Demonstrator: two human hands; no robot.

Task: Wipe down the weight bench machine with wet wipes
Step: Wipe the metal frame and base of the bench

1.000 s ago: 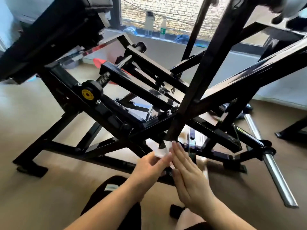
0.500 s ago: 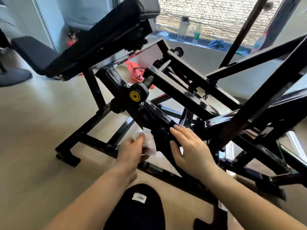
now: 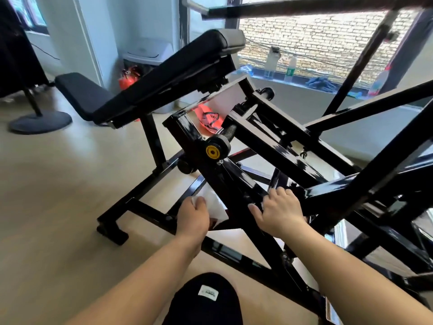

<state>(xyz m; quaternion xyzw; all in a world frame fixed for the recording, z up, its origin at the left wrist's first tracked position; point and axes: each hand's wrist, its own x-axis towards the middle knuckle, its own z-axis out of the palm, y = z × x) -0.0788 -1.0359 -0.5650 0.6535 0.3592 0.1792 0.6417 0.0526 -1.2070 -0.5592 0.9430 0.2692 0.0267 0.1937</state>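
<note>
No text can be read. A small white label [image 3: 208, 293] on the black trouser knee [image 3: 206, 310] at six o'clock carries dark print too small to make out. The green band on a bottle [image 3: 291, 66] at one o'clock is just as illegible.

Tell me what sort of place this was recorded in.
Likely a small gym or workout room: a machine frame, a padded bench, and bottles on the windowsill. The left hand holds a wipe; the right hand grips the frame.
</note>
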